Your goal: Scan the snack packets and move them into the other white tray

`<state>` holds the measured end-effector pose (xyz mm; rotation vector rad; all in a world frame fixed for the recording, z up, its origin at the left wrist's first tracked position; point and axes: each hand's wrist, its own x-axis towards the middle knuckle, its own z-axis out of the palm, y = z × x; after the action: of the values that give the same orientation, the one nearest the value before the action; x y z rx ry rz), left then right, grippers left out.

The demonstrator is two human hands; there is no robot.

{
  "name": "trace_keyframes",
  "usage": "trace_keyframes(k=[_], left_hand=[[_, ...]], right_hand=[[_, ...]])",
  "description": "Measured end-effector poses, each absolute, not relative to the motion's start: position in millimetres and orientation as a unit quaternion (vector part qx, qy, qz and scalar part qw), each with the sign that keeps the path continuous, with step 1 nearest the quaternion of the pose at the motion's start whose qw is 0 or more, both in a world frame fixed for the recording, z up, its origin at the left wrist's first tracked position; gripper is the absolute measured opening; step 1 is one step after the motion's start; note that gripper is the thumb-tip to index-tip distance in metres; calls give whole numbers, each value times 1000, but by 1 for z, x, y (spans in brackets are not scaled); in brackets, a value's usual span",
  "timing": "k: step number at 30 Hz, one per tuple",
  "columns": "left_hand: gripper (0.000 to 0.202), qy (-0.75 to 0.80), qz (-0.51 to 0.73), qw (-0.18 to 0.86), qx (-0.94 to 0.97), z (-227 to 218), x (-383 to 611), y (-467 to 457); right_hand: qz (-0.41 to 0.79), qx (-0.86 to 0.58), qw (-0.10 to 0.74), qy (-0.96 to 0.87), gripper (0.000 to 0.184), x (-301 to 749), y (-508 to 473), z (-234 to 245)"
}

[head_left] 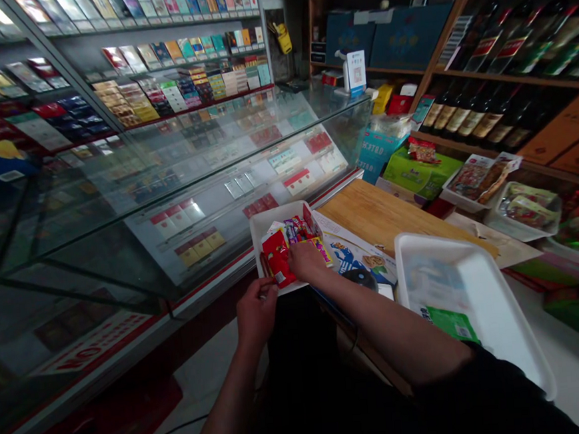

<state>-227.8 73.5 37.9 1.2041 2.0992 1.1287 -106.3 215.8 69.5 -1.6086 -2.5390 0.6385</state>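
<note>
Snack packets (279,258), glossy red, heaped in white tray (266,220).

- small tobacco and liquor shop, convenience-store type
- glass display counter (183,205) with cigarette packs laid out inside
- wall shelves of cigarette packs (181,55) behind it, rows by brand
- bottles of liquor (482,111) on wooden shelves (504,76)
- QR payment card (356,72) standing by the counter
- white tray of snack packets (280,214) and other trays of packaged food (470,183) on the sales counter
</note>
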Motion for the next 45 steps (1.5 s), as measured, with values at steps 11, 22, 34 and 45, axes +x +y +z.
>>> trace_keyframes(k=[11, 22, 34, 45], left_hand=[[58, 600, 593, 464, 272, 52, -217, 138], [51, 579, 567, 450, 376, 66, -148, 201], [50, 588, 524, 428, 442, 60, -99, 223], [49, 615, 478, 406, 478, 45, -97, 223]], right_hand=[[254, -474, 177, -825, 12, -34, 231, 115], [333, -505, 322, -728, 35, 56, 254, 102], [349, -548, 364, -668, 41, 109, 253, 73], [359, -584, 351, -638, 35, 120, 245, 47]])
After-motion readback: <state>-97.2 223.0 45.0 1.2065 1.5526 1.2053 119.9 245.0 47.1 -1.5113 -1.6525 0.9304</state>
